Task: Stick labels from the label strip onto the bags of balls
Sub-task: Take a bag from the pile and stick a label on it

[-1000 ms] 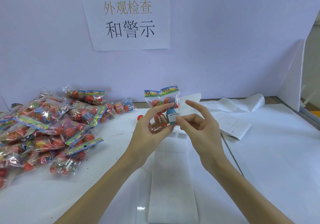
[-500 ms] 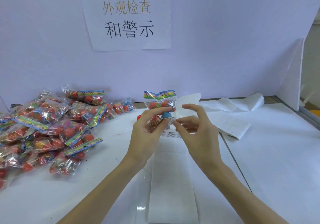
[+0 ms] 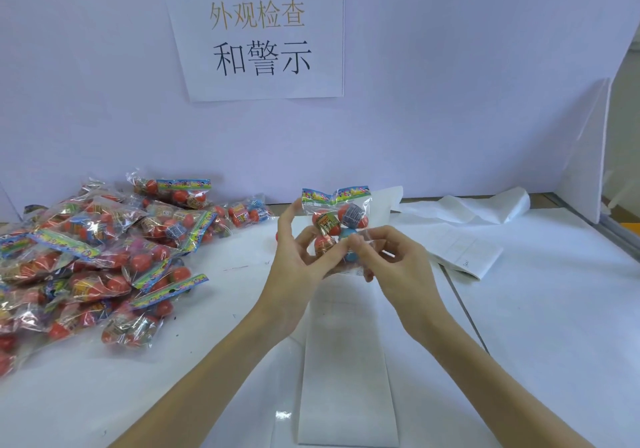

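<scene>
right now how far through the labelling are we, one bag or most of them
Done: nothing I can confirm; whether any bag already carries a label is too small to tell. In hand: both hands, left hand and right hand, hold one bag of balls above the label strip. Left: the big pile of bags on the left.

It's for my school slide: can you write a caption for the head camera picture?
Both hands, left hand and right hand, hold a bag of balls above the label strip.
</scene>
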Tool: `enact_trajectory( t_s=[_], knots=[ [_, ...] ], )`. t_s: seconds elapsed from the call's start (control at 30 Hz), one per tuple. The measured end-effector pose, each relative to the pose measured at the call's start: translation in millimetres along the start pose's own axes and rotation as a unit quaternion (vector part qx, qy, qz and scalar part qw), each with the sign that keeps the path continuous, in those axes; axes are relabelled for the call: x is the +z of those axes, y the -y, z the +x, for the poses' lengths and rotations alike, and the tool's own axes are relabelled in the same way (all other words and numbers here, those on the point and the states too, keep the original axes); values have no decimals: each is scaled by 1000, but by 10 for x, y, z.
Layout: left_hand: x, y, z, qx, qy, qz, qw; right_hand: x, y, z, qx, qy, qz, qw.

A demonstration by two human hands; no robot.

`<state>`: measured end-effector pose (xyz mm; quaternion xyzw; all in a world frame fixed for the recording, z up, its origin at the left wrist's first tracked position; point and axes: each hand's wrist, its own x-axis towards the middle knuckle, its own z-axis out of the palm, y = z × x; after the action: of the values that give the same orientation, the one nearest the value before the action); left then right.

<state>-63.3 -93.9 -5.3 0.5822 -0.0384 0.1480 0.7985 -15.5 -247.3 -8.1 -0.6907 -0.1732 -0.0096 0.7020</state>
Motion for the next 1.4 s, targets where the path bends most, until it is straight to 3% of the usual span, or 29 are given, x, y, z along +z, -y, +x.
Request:
enact_trajectory(
  t_s=[0.17, 0.37, 0.8, 0.97, 1.1, 1.2, 1.3, 1.4],
  knots=[
    [-24, -47, 9, -18, -13, 6, 1000, -26, 39, 2, 33, 39, 91, 995],
    [-42, -12, 9, -28, -3, 45, 999, 27, 28, -17, 30, 28, 10, 999],
    [3, 9, -19, -9, -52, 92, 994, 51, 50, -56, 6, 31, 13, 999],
    [-28, -32, 14, -7, -41, 73, 996, 18, 61, -36, 15, 52, 101, 993],
    [-15, -41, 0, 1, -35, 103, 994, 12, 81, -38, 31, 62, 39, 997],
    [-38, -57, -19, -6, 32, 142, 989, 7, 81, -44, 86, 82, 46, 992],
    [-107, -114, 17, -30, 61, 170, 983, -84, 142, 17, 166, 65, 130, 975],
    [-204, -168, 103, -4, -52, 178, 983, -328, 310, 139, 188, 41, 355, 915]
  ],
)
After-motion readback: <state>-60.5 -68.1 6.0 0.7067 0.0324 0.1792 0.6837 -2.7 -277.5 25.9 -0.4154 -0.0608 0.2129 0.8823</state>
